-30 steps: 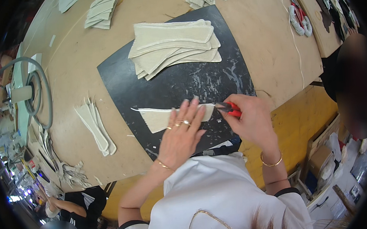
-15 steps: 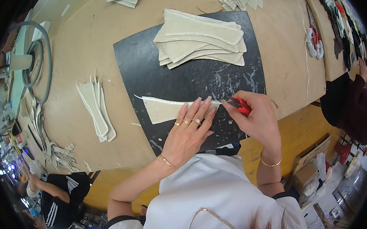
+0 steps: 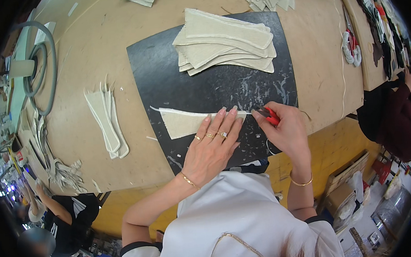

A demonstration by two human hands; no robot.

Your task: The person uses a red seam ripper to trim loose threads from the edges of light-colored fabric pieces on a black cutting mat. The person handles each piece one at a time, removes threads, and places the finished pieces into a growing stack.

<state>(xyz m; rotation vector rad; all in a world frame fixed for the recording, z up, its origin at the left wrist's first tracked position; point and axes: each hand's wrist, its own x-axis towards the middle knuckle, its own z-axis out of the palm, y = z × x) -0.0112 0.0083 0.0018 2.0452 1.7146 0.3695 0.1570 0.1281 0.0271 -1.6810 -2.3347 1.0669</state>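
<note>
My left hand lies flat with fingers stretched out, pressing a pale cream, curved material piece onto a black mat. White piping runs along the piece's upper edge, and a loose tail of it sticks out at the left corner. Closed around a small red-and-black hand tool, my right hand is at the right end of this edge. The thumb and tool tip are at the white piping there; the tool's exact kind is partly hidden by my fingers.
A stack of similar cream pieces lies at the mat's far side. Several more pieces with loose ends rest left of the mat. Red-handled scissors lie at the far right, a grey hose at the left. Other people work on both sides.
My right hand and the tool have shifted slightly right along the edge. A thin white loop now shows below the right hand at the mat's near edge. My left hand stays nearly in place.
</note>
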